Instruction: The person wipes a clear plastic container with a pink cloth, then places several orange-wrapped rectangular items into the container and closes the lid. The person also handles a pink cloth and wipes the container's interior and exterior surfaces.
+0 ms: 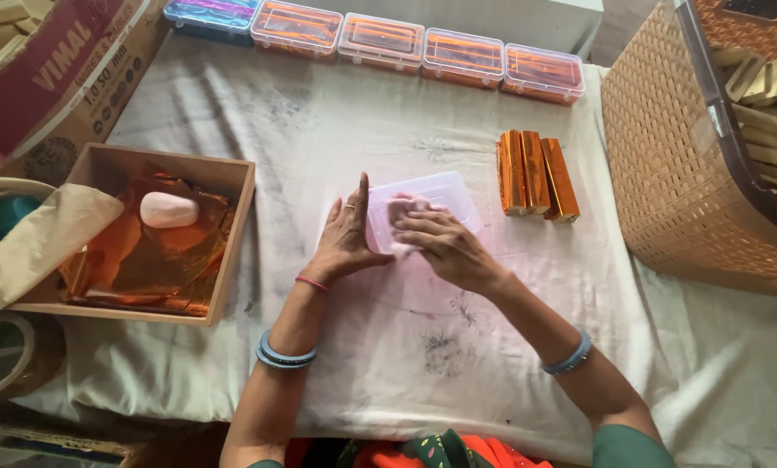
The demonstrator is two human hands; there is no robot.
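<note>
A clear plastic box (432, 195) lies on the white cloth in the middle of the table. My left hand (345, 238) steadies its left side, fingers raised. My right hand (445, 247) rests on the box's near edge and presses a pale pink piece (399, 211) against it. Three bars wrapped in orange foil (536, 176) lie side by side just right of the box, apart from both hands.
A wooden tray (232, 234) at left holds orange foil sheets and a pink oval stone (169, 210). Several filled clear boxes (423, 43) line the far edge. A woven basket (666, 165) of pale bars stands at right; a cardboard carton (68, 78) at far left.
</note>
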